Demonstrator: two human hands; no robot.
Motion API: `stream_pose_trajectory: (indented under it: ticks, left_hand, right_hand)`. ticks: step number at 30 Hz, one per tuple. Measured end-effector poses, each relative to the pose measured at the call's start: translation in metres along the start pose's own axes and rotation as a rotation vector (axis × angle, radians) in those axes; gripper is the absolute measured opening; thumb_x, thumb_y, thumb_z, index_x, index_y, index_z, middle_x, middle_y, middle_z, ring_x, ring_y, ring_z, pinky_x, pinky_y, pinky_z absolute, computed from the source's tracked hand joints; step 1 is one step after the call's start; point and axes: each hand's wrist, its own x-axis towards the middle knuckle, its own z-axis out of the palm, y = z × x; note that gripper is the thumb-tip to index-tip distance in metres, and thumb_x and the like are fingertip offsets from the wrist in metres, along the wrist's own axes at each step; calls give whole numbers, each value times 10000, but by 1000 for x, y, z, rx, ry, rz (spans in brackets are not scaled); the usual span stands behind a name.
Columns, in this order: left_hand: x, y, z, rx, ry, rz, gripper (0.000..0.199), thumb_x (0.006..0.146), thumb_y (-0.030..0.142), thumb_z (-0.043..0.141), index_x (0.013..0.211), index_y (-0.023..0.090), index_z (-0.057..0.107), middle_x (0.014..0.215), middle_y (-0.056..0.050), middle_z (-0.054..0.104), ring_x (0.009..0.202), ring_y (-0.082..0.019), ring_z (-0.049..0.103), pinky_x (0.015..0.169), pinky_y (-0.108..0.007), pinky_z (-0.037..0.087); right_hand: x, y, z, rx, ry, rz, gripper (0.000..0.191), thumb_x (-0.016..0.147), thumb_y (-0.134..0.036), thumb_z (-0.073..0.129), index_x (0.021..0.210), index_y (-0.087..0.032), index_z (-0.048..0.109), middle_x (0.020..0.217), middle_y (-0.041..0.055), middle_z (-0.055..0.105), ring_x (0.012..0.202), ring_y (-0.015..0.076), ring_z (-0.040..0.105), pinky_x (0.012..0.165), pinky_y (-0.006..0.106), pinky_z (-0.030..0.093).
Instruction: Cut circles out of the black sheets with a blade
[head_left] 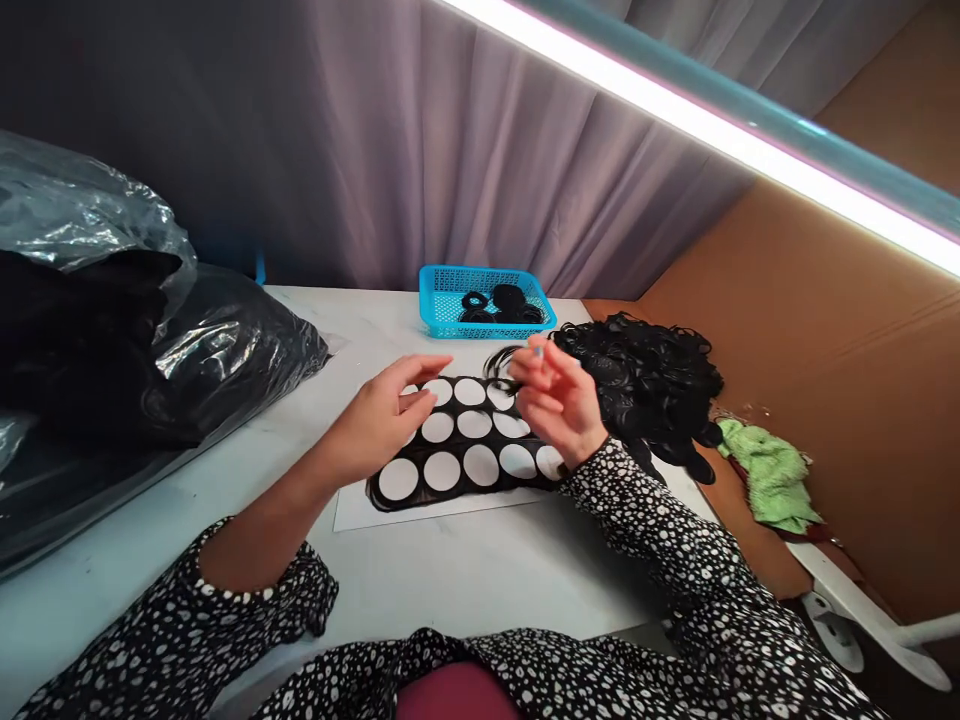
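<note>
Rows of black rings (459, 452), probably hair ties, lie flat on a white sheet (360, 512) on the table, with the white showing through their middles. My left hand (390, 410) hovers over the left end of the rows, its fingers and thumb apart and nothing between them. Above the right end, the fingers of my right hand (551, 385) are curled together and somewhat blurred. Thin black loops (501, 362) stick out from them to the left. Beside that hand lies a big tangled heap of black bands (645, 375).
At the back stands a blue perforated basket (487, 328) with several black rings inside. Large plastic bags (225, 350) of dark material fill the left. A green cloth (772, 475) lies right of the heap. A bright tube lamp (675, 115) crosses overhead.
</note>
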Motion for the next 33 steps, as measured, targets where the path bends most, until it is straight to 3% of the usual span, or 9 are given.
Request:
stream_pose_trajectory:
  ticks: [2, 4, 8, 13, 17, 24, 29, 33]
  left_hand:
    - [-17, -29, 8, 337, -5, 59, 351, 929, 223, 496, 1267, 189, 584, 1331, -99, 566, 1258, -261, 532, 1093, -482, 406]
    - [-39, -56, 20, 555, -52, 105, 349, 951, 235, 462, 1279, 179, 569, 1395, -119, 522, 1313, -278, 489, 1092, -483, 411]
    - [-72, -86, 41, 819, -62, 213, 394, 982, 273, 463, 1346, 128, 511, 1456, -179, 468, 1383, -316, 409, 1108, -510, 390]
    - [-79, -89, 41, 988, -19, 316, 430, 997, 337, 469, 1327, 69, 533, 1393, -202, 532, 1380, -325, 412, 1113, -490, 390]
    - [-79, -91, 39, 1022, -56, 383, 398, 1024, 271, 403, 1320, 48, 548, 1344, -182, 590, 1348, -290, 456, 1100, -448, 408]
    - [-83, -97, 42, 956, -76, 338, 433, 1046, 280, 325, 1375, 73, 514, 1412, -169, 540, 1365, -290, 426, 1087, -472, 406]
    - [-86, -95, 45, 987, -74, 299, 418, 1025, 220, 383, 1403, 78, 491, 1423, -146, 534, 1356, -311, 414, 1103, -482, 366]
    - [-87, -91, 48, 1028, -77, 281, 415, 1008, 176, 406, 1405, 89, 493, 1418, -143, 538, 1314, -311, 449, 1105, -480, 340]
  right_hand:
    - [4, -4, -3, -115, 146, -115, 244, 791, -303, 741, 803, -226, 509, 778, -32, 569, 620, 51, 494, 398, 57, 383]
    - [6, 4, -9, -298, 206, -118, 264, 775, -323, 759, 775, -217, 518, 837, -14, 623, 689, 69, 555, 484, 112, 452]
    - [3, 52, -25, -789, 101, 54, 246, 777, -354, 747, 738, -188, 569, 809, 20, 671, 680, 119, 597, 596, 235, 496]
    - [-3, 92, -35, -1260, -64, 10, 183, 824, -345, 681, 768, -185, 611, 838, 38, 699, 770, 167, 623, 712, 295, 484]
    - [-3, 92, -34, -1302, -62, 2, 174, 846, -347, 651, 795, -183, 620, 803, 32, 693, 734, 163, 615, 679, 283, 469]
    - [-3, 92, -33, -1340, -118, -2, 159, 868, -328, 632, 790, -194, 597, 834, 40, 697, 746, 165, 615, 690, 289, 472]
    - [-6, 92, -33, -1579, -218, -45, 128, 852, -201, 646, 750, -209, 569, 946, 48, 719, 831, 180, 609, 753, 308, 461]
    - [-9, 93, -30, -1734, -295, -50, 63, 890, -209, 612, 829, -205, 598, 872, 58, 673, 807, 184, 580, 707, 285, 436]
